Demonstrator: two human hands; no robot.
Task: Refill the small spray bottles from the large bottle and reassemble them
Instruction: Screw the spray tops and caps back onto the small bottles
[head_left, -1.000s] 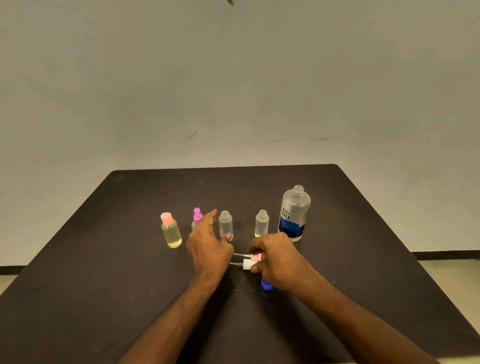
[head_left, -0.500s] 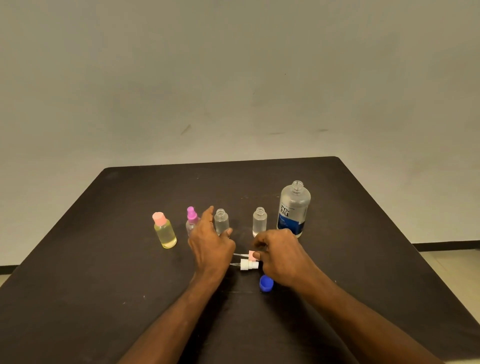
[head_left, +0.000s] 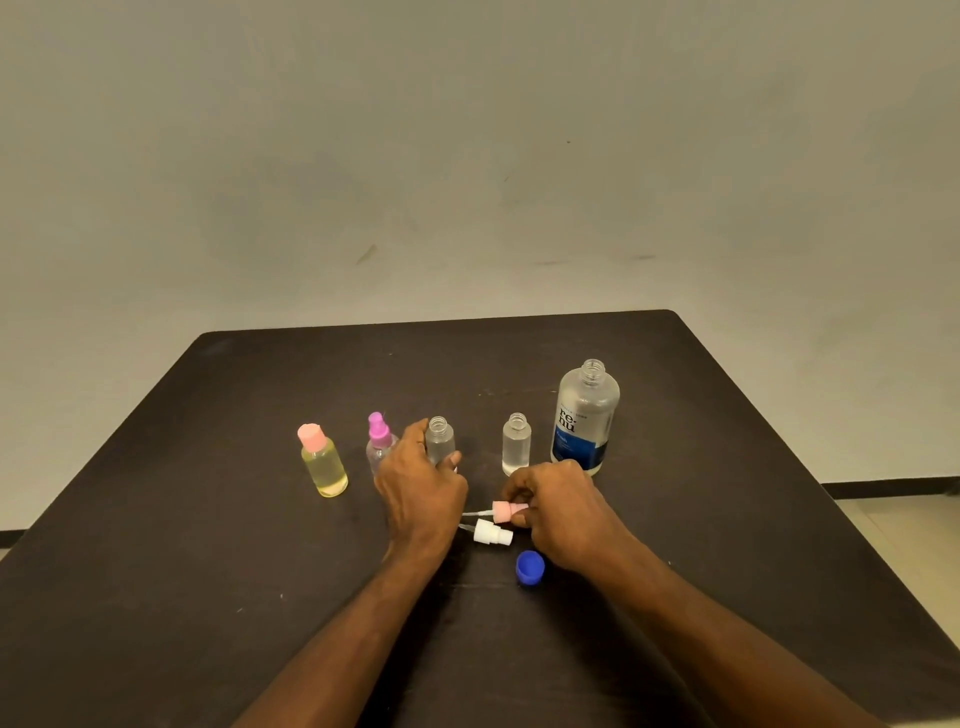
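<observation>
While left fingers (head_left: 415, 441) stay around open bottle (head_left: 440, 439), right fingers (head_left: 519, 517) still pinch pink sprayer (head_left: 504, 511)

A bare, staged room of no clear kind: a plain grey-beige wall (head_left: 467, 130) rises behind the dark matte rectangular surface (head_left: 156, 571), with pale floor (head_left: 893, 525) beside it.

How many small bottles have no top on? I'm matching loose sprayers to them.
2: one held by the left hand, one standing free beside the large bottle.
</observation>
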